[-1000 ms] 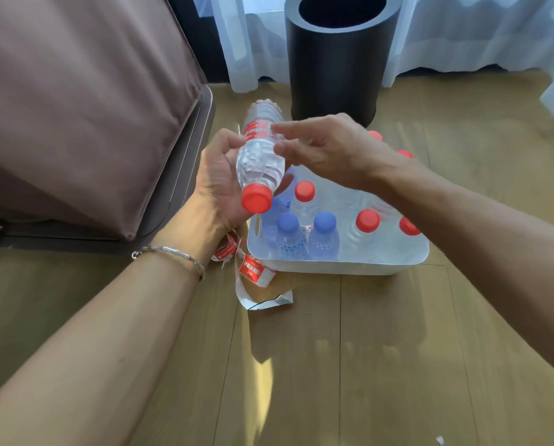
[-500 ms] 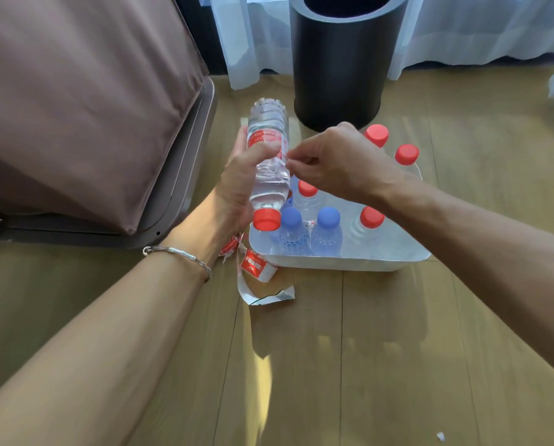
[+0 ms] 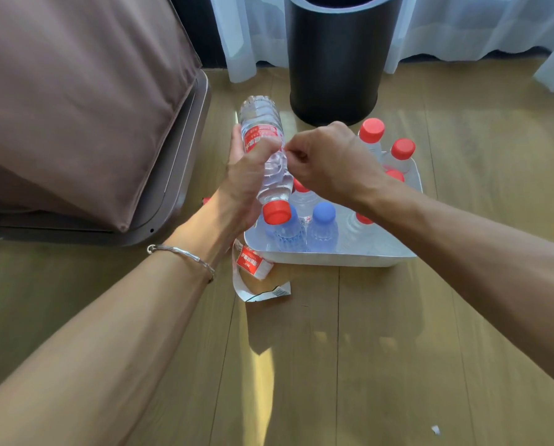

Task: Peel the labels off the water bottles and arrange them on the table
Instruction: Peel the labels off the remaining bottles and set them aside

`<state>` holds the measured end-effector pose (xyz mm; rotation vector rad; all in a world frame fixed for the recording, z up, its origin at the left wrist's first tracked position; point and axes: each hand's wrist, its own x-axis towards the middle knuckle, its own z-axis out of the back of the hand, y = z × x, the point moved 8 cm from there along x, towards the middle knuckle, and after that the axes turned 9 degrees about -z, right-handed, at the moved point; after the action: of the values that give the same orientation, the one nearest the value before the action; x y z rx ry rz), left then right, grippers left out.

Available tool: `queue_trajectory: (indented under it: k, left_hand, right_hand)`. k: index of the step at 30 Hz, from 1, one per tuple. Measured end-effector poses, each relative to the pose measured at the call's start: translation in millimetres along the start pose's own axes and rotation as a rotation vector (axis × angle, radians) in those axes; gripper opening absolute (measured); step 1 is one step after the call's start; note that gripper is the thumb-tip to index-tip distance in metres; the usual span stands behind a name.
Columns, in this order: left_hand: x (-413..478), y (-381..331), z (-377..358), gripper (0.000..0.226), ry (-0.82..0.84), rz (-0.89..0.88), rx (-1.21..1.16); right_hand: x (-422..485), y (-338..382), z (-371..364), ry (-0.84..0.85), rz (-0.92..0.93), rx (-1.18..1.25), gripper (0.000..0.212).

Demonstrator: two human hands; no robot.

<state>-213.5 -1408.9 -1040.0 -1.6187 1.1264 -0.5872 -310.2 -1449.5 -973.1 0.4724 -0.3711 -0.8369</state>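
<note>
- The fingers [image 3: 293, 152] of the right hand [image 3: 330, 165], stretched flat over the bottle [image 3: 274, 175] a second ago, have curled into a tight pinch at the lower edge of its red label [image 3: 261, 138], seemingly catching it.
- The left hand [image 3: 246, 185] stays wrapped round the bottle, holding it tilted above the tray [image 3: 333, 257], over its left side.
- The label is still fully on, so I judge the peel is only starting.
- Peeled labels [image 3: 253, 263] lie at the tray's near left corner.
- Capped bottles [image 3: 324, 226] stand inside the tray.

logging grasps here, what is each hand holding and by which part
The left hand grips the water bottle round its middle; the right hand pinches the edge of its label.
</note>
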Motion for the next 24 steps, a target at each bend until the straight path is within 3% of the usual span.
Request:
queue_trajectory:
  k: [9,16,24]
  left_hand:
    - [-2,-11,-3,0.059,0.097,0.004,0.240]
    - [-1,-18,-5,0.050,0.115,0.075,0.304]
    - [1,-27,-7,0.058,0.068,0.108,0.372]
  right_hand:
    - [-4,-1,-4,0.032,0.077,-0.108,0.026]
    - [4,0,-3,0.053,0.058,-0.142,0.043]
    - [12,-3,-2,0.029,-0.006,-0.150,0.017]
